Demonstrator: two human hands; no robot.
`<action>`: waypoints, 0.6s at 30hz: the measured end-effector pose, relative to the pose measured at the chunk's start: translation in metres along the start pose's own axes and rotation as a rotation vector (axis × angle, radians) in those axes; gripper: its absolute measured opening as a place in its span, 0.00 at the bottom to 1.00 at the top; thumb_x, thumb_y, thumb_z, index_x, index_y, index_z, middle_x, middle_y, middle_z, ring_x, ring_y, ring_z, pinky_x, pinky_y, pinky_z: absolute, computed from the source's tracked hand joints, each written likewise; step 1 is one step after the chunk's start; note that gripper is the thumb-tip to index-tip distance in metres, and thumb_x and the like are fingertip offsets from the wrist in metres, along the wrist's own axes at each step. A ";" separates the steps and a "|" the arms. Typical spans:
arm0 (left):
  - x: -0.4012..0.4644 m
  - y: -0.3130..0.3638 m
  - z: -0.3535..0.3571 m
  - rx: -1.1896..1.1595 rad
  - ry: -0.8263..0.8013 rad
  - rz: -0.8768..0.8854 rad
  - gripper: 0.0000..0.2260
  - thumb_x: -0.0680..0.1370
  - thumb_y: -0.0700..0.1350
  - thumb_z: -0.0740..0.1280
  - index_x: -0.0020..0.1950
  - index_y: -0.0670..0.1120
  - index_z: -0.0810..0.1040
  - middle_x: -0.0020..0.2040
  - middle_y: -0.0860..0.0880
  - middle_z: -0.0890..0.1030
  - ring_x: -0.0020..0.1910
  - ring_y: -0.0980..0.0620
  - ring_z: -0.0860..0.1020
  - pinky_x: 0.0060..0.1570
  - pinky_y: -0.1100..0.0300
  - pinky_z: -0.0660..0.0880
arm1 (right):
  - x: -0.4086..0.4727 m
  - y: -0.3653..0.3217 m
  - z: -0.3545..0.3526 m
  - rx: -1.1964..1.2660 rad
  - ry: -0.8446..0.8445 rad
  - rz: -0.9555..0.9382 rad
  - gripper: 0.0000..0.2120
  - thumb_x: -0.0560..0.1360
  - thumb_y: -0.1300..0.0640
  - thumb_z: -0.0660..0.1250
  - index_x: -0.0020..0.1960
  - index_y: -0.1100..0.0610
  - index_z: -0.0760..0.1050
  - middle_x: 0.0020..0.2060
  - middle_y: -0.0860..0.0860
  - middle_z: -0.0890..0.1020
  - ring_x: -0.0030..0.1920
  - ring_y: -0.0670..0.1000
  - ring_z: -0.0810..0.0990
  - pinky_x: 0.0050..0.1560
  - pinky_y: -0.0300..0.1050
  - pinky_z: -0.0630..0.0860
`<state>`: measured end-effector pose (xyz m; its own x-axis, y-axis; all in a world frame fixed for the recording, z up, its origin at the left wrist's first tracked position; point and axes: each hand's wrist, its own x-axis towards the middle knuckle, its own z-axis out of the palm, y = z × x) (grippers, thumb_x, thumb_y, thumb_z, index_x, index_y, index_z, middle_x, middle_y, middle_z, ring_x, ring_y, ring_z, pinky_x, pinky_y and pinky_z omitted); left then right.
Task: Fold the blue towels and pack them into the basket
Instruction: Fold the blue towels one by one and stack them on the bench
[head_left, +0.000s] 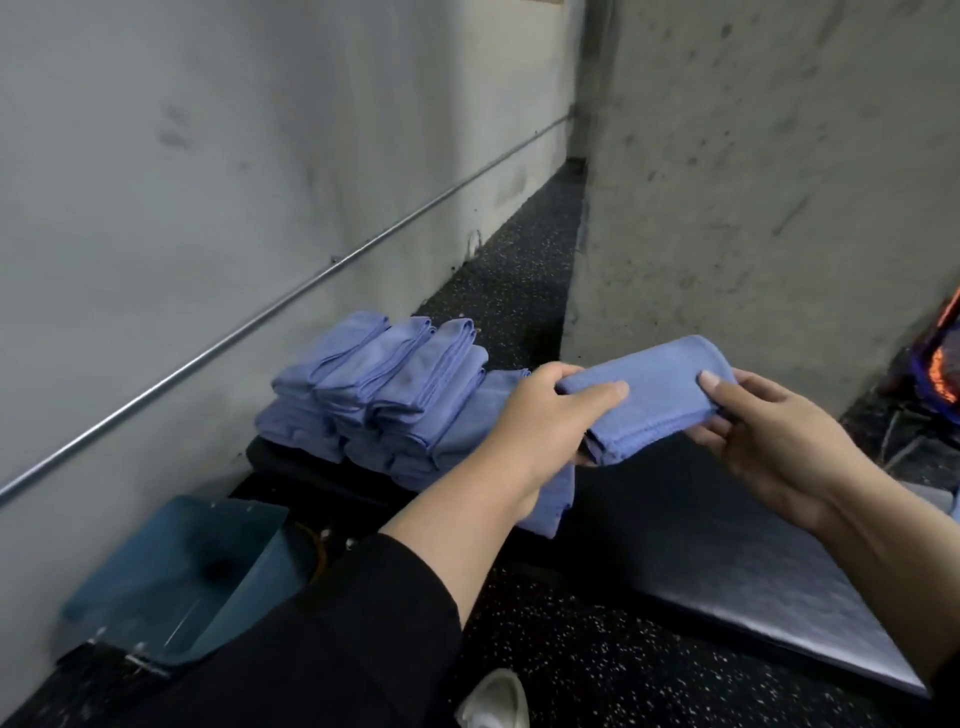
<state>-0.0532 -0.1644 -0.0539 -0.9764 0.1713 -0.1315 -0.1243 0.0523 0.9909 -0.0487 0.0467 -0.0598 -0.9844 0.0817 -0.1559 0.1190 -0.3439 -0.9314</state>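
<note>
A folded blue towel (657, 397) is held in the air above a dark padded bench (727, 545). My left hand (545, 415) grips its left end, thumb on top. My right hand (774, 441) grips its right end. To the left, several folded blue towels (384, 389) are stacked in rows on the bench's far end, close to the wall. One more blue towel (550, 506) lies flat under my left wrist. An empty blue basket (176, 582) sits on the floor at lower left, beside the wall.
A grey wall with a metal pipe (260, 317) runs along the left. A concrete pillar (753, 182) stands ahead on the right. The floor is dark speckled rubber. A white shoe (493, 701) shows at the bottom. An orange and blue object (940, 374) sits at the right edge.
</note>
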 end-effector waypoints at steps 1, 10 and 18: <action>-0.002 0.001 -0.011 -0.038 -0.011 -0.019 0.14 0.76 0.49 0.74 0.59 0.47 0.77 0.52 0.45 0.84 0.46 0.48 0.84 0.48 0.48 0.83 | 0.006 0.000 0.012 -0.025 0.011 -0.001 0.19 0.76 0.57 0.70 0.63 0.64 0.75 0.54 0.59 0.84 0.51 0.53 0.84 0.50 0.43 0.83; -0.021 -0.003 -0.098 0.280 0.191 -0.044 0.10 0.76 0.53 0.74 0.51 0.54 0.76 0.37 0.48 0.85 0.32 0.47 0.84 0.37 0.53 0.81 | 0.073 0.012 0.108 -0.358 -0.087 0.053 0.13 0.77 0.57 0.72 0.56 0.67 0.80 0.47 0.59 0.83 0.47 0.54 0.82 0.51 0.46 0.82; -0.019 -0.006 -0.123 0.894 0.309 0.254 0.08 0.78 0.47 0.67 0.55 0.52 0.81 0.52 0.53 0.80 0.50 0.50 0.79 0.53 0.54 0.73 | 0.107 0.030 0.147 -0.536 -0.139 0.122 0.14 0.77 0.57 0.72 0.56 0.67 0.80 0.47 0.60 0.81 0.47 0.54 0.79 0.44 0.43 0.82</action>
<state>-0.0553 -0.2887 -0.0536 -0.9747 0.0215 0.2226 0.1510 0.7974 0.5842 -0.1699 -0.0923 -0.0562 -0.9628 -0.0654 -0.2622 0.2467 0.1828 -0.9517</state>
